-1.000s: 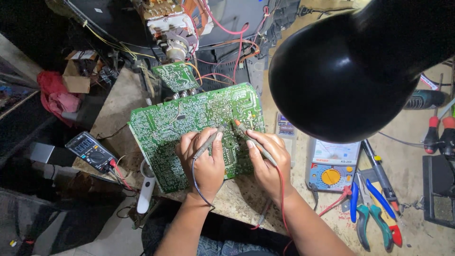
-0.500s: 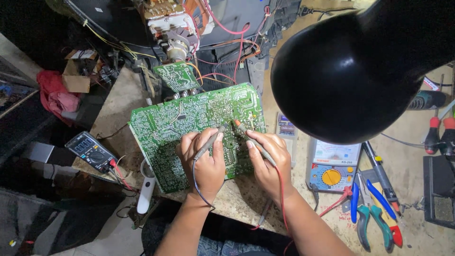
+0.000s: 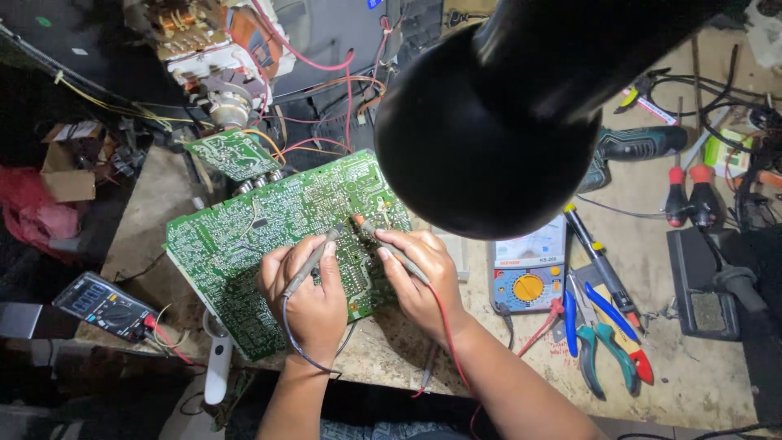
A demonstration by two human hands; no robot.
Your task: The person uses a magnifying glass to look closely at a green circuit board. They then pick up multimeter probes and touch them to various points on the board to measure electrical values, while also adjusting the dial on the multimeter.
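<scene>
I had left hand [image 3: 314,297] gripping the black probe [image 3: 312,261], right hand [image 3: 419,277] gripping the red probe [image 3: 383,242], tips touching the green circuit board [image 3: 244,236] on the worktop [image 3: 391,346].

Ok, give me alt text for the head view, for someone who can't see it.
Two hands press meter probes onto a large green circuit board on a workbench: the left hand holds a grey probe, the right hand a red-tipped probe. A black lamp shade looms above; an analog multimeter and pliers lie right.

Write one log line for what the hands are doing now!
left hand: black probe on green circuit board | right hand: red probe on board | analog multimeter beside
</scene>
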